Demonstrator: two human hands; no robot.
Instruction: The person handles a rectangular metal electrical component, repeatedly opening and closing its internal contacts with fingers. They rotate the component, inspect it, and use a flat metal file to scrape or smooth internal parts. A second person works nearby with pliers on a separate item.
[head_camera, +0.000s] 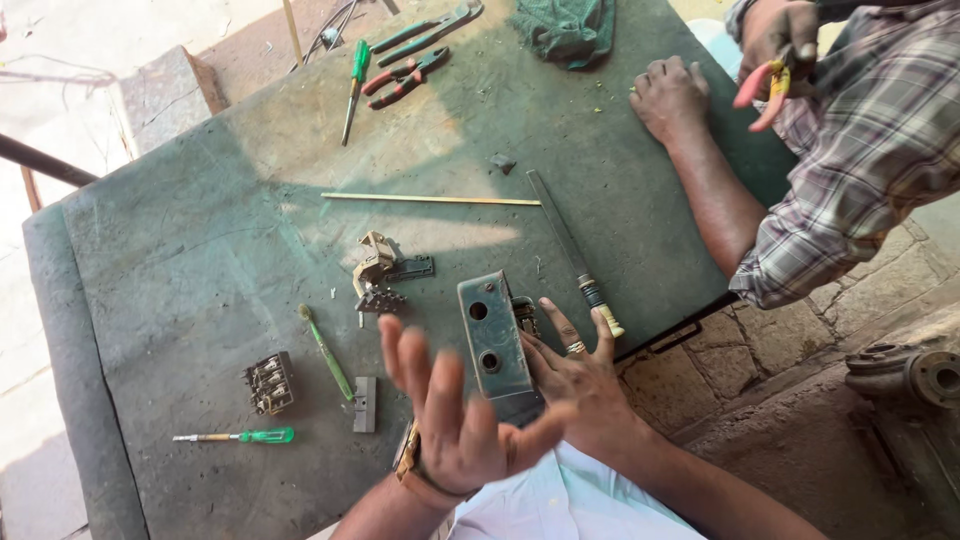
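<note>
My right hand (575, 375), with a ring on one finger, holds a grey metal box (490, 335) with two round holes, tilted up off the green table top (200, 250). Its fingers spread out behind the box. My left hand (450, 420), a watch on its wrist, hovers open just left of the box, fingers apart and blurred, holding nothing. A small grey block (365, 403) lies close to its left.
On the table lie a dark switch block (270, 382), a green screwdriver (240, 436), a green brush (325, 350), a beige part (375, 262), a long file (565, 235), a thin stick (430, 199), pliers (405, 75). A co-worker's fist (670, 95) rests at the far right.
</note>
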